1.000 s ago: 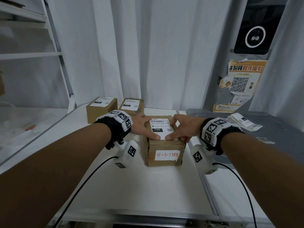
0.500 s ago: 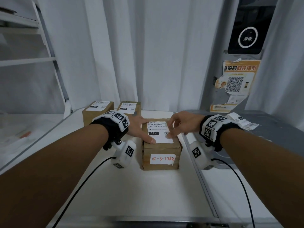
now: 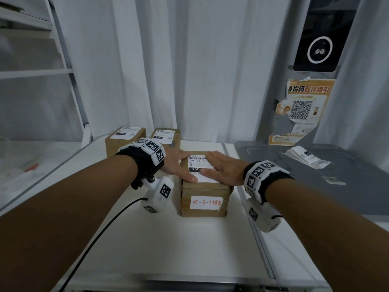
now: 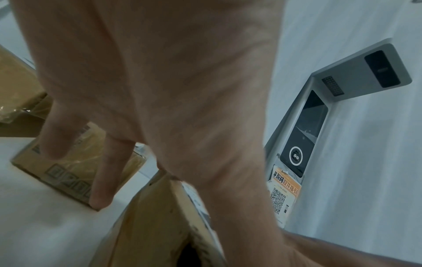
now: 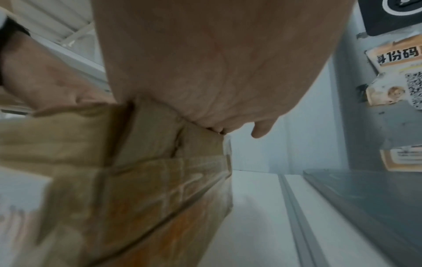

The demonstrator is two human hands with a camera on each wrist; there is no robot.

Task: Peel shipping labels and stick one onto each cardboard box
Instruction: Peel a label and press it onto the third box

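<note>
at frame centre the cardboard box (image 3: 203,192) sits on the counter (image 3: 168,245); the right hand (image 3: 223,168) lies flat on its shipping label (image 3: 200,168), the left hand (image 3: 179,163) open, steadying. best to smooth outward, pressing edges down.

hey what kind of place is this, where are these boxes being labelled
Probably a parcel pickup or courier station. Labelled cardboard boxes sit on a white counter, a QR-code poster hangs under a wall-mounted scanner screen, and a stack of labels lies beside it.
</note>
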